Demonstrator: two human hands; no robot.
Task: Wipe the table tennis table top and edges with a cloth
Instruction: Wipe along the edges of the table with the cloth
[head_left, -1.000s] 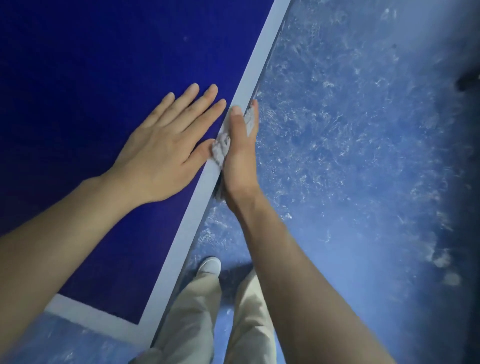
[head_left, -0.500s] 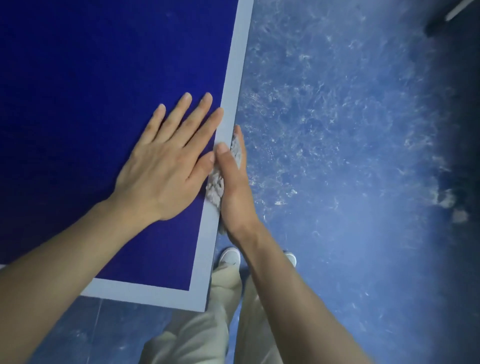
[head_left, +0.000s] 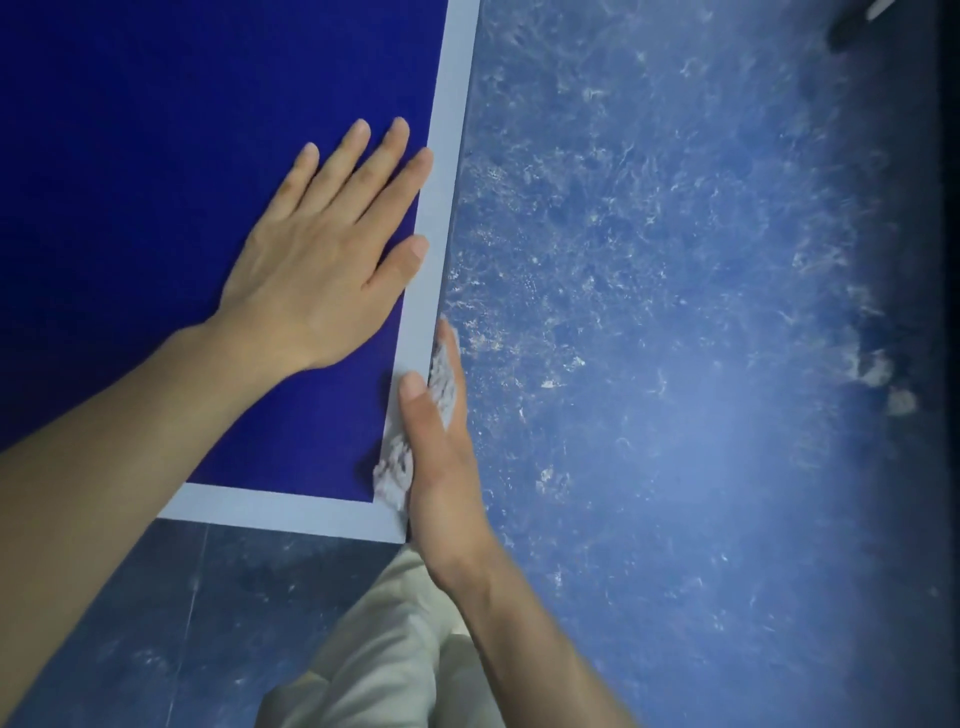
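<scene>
Wiping the side edge of the table tennis table (head_left: 156, 156) is the step in hand, and the cloth (head_left: 441, 384) sits right at the near right corner, folded over the white border line (head_left: 441, 208) and down the rim. The right hand (head_left: 441, 467) grips the cloth, thumb on top of the table and fingers pressed along the outside of the edge, so the fabric is pinched round the rim. The left hand (head_left: 322, 260) lies flat on the blue top just inside the right border, fingers straight and spread, holding nothing.

To do this well, I judge the pinch should stay firm on both faces of the rim, and the stroke should run right off the corner before turning along the near edge, so no strip is missed. The flat left hand steadies the body; it should rest lightly.

Hidden: the vertical face of the edge and the fingers beneath the cloth cannot be seen. Most of the table is cut off at the top and left. Whether the cloth is damp, or the rim clean, cannot be told. The speckled floor (head_left: 675, 312) is blurred at the far right.
</scene>
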